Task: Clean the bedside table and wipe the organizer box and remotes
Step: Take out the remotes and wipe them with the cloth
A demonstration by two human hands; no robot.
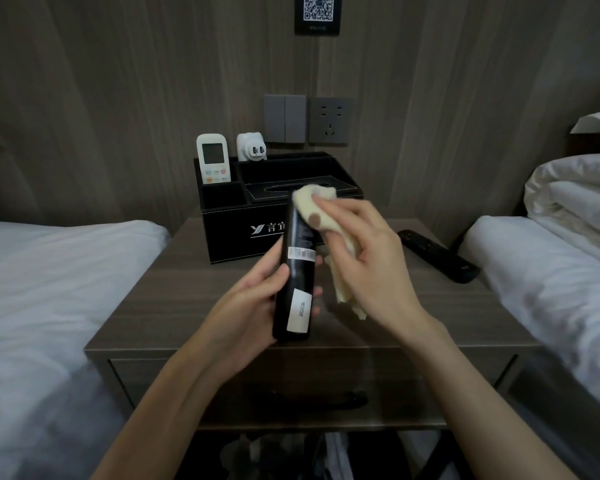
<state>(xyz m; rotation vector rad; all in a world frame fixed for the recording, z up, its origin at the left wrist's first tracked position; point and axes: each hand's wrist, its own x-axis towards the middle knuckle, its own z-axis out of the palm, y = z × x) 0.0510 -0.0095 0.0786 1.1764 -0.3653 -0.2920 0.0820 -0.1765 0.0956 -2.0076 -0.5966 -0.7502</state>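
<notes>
Left hand point(253, 299) grips black remote point(297, 271) back-up over bench point(174, 289); right hand point(364, 251) pinches cream cloth point(321, 216) against remote's top end.

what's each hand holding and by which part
The left hand grips the black remote around its lower half. The right hand holds a cream cloth bunched in its fingers, pressed against the remote's top end.

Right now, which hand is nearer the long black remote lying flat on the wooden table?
Right. The right hand is just left of the long black remote; left hand lies farther left.
</notes>
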